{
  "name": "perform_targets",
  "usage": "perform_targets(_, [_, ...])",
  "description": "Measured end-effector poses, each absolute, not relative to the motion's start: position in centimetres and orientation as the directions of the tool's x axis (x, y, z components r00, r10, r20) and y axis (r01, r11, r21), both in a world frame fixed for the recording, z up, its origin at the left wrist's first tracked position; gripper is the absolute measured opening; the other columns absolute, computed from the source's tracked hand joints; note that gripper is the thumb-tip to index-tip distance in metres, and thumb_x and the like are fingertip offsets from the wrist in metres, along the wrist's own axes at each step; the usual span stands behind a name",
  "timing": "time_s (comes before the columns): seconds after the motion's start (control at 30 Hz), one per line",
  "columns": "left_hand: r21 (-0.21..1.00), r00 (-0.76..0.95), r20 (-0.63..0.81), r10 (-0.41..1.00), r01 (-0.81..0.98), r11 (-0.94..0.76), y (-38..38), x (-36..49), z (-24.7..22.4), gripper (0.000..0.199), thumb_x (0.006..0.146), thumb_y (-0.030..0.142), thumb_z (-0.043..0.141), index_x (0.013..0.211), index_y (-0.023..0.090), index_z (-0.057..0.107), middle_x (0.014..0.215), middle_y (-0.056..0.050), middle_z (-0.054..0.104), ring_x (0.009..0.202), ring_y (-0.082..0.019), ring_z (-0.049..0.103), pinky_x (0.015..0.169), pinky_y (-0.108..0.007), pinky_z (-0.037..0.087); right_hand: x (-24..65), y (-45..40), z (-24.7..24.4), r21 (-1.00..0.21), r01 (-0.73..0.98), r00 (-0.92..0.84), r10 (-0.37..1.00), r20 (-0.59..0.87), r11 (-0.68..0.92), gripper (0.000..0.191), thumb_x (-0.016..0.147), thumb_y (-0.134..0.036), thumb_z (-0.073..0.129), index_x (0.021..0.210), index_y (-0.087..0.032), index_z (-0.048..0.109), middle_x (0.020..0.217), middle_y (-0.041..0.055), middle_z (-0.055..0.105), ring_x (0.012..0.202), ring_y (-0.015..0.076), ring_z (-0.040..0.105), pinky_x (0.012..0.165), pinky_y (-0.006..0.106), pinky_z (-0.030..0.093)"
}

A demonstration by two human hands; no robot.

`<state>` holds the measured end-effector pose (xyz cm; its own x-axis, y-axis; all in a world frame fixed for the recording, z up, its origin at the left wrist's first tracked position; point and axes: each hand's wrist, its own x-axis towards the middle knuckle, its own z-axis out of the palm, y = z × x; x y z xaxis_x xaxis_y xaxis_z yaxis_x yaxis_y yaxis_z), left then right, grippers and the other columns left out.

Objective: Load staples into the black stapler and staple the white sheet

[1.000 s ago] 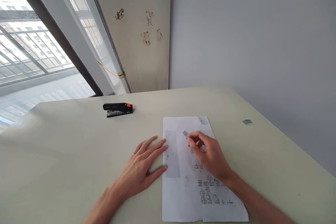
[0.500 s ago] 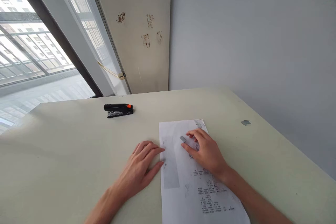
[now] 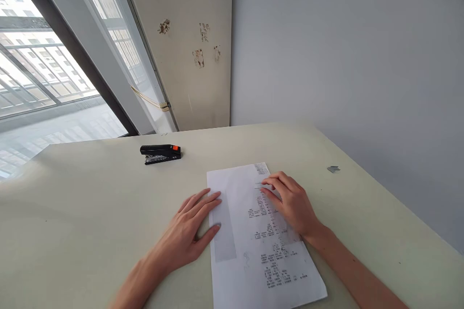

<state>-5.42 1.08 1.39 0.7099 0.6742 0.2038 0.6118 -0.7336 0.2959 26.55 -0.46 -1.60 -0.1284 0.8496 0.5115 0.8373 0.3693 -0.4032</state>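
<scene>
My left hand point(image 3: 188, 227) lies spread on the left edge of a stack of white printed paper point(image 3: 235, 280), its fingertips on the sheet and thumb apart. Over the upper right of the paper is my right hand point(image 3: 293, 203), thumb and index finger drawn close together. The small grey block, which resembles a strip of staples, is no longer seen on the paper. It appears to be between those fingertips, mostly hidden. A black stapler point(image 3: 160, 153) with an orange patch rests beyond my left hand, touched by neither hand.
A pale table point(image 3: 90, 212) carries everything. On its right side lies a torn grey scrap point(image 3: 333, 169). Behind it are a grey wall point(image 3: 344, 48) and a stained beige panel point(image 3: 188, 91). A window point(image 3: 36, 58) with railings outside is at the left.
The paper has shifted left under my hands. My right thumb and fingers have closed in, and the grey block that lay beside them has gone from the sheet. My left fingers reach further onto the paper.
</scene>
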Motion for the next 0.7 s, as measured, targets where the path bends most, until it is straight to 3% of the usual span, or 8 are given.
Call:
perform_targets(0.17, [0.263, 0.688, 0.222, 0.691, 0.64, -0.722, 1.9, -8.1, 0.9, 0.05, 0.105, 0.04, 0.055, 0.153, 0.03, 0.05, 0.161, -0.003, 0.051, 0.154, -0.029, 0.04, 0.121, -0.049, 0.045, 31.1, -0.9, -2.1, -0.375, 0.888, -0.027, 0.845, 0.533, 0.265, 0.029, 0.11, -0.044, 0.049, 0.111, -0.024, 0.069, 0.104, 0.0052, 0.071, 0.08, 0.0188, 0.07, 0.076, 0.034, 0.054])
perform_targets(0.4, [0.203, 0.619, 0.269, 0.737, 0.712, -0.672, 1.7, -14.2, 0.0, 0.053, 0.106, 0.037, 0.047, 0.159, 0.037, 0.043, 0.166, 0.001, 0.043, 0.154, -0.029, 0.04, 0.122, -0.05, 0.043, 40.7, -3.5, -4.1, -0.404, 0.906, 0.309, 0.852, 0.422, -0.129, 0.054, 0.102, -0.069, 0.044, 0.098, -0.024, 0.074, 0.106, 0.0068, 0.074, 0.076, 0.0216, 0.072, 0.068, 0.036, 0.053])
perform_targets(0.53, [0.186, 0.578, 0.292, 0.762, 0.747, -0.638, 1.5, -17.4, 0.2, 0.052, 0.106, 0.037, 0.044, 0.157, 0.042, 0.045, 0.161, 0.006, 0.051, 0.154, -0.028, 0.04, 0.121, -0.049, 0.044, 42.8, -3.9, -4.6, -0.42, 0.876, 0.418, 0.809, 0.413, -0.238, 0.056, 0.099, -0.07, 0.045, 0.096, -0.024, 0.075, 0.102, 0.0081, 0.074, 0.073, 0.0231, 0.071, 0.069, 0.039, 0.053])
perform_targets(0.7, [0.156, 0.518, 0.26, 0.815, 0.81, -0.565, 1.1, -21.5, 0.1, 0.057, 0.103, 0.036, 0.045, 0.159, 0.046, 0.039, 0.162, 0.009, 0.05, 0.153, -0.026, 0.042, 0.122, -0.046, 0.044, 43.1, -3.1, -4.6, -0.408, 0.839, 0.521, 0.746, 0.415, -0.359, 0.051, 0.097, -0.064, 0.043, 0.097, -0.022, 0.072, 0.102, 0.011, 0.072, 0.075, 0.0261, 0.069, 0.064, 0.04, 0.05])
